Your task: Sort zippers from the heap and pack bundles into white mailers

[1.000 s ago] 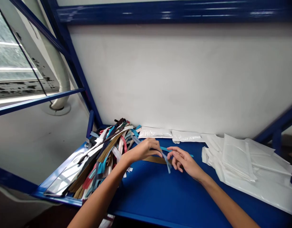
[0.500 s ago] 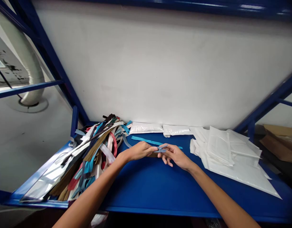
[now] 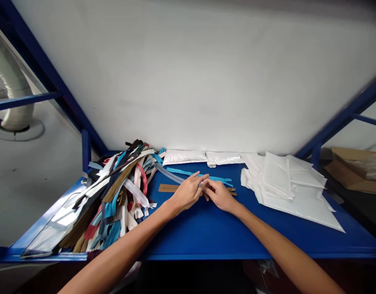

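Observation:
Both hands meet above the middle of the blue table. A grey-blue zipper (image 3: 170, 174) runs from the pile at the left to my fingers, where only a sliver of it shows. My left hand (image 3: 189, 192) is closed on this zipper, its index finger stretched towards the other hand. Fingertips of my right hand (image 3: 221, 195) pinch the zipper's end. Under and behind the hands lie a brown zipper (image 3: 167, 188) and a bright blue zipper (image 3: 180, 172), both flat on the table and partly covered.
A heap of mixed-colour zippers (image 3: 120, 183) fills the left side, beside a clear plastic sheet (image 3: 56, 228). Two white packets (image 3: 185, 157) lie along the wall. White plastic bags (image 3: 298, 204) spread over the right side; a cardboard box (image 3: 347, 171) stands beyond.
My hands have come closer together and the fingers now hide most of the held zipper end. The brown zipper beneath shows more. The camera view has shifted slightly.

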Action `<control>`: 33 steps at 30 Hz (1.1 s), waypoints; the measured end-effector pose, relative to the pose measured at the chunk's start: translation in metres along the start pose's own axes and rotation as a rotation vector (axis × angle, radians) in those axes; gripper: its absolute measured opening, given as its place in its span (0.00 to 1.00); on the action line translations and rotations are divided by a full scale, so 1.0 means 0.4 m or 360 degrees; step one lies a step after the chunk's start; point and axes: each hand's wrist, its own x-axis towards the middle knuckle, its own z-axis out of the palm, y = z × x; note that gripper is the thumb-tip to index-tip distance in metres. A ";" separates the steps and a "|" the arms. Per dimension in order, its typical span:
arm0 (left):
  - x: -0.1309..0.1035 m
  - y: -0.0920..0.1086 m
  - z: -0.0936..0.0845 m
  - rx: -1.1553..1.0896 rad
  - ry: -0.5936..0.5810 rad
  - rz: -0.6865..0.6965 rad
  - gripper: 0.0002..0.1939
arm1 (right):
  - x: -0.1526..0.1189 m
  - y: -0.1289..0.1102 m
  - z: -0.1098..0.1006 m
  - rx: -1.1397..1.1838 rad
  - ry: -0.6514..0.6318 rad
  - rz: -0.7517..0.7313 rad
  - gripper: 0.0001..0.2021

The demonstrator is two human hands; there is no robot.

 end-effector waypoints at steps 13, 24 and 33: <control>0.018 -0.116 -0.127 0.0223 0.0991 -0.0716 0.29 | 0.022 0.065 -0.250 0.0004 0.1082 0.0173 0.23; 0.010 -0.009 -0.026 0.0225 0.0380 0.0313 0.22 | 0.008 0.006 -0.047 0.0349 0.0202 0.0144 0.18; 0.023 -0.069 -0.131 0.0268 0.1252 0.0157 0.10 | 0.029 0.052 -0.169 -0.0656 0.0413 0.0130 0.16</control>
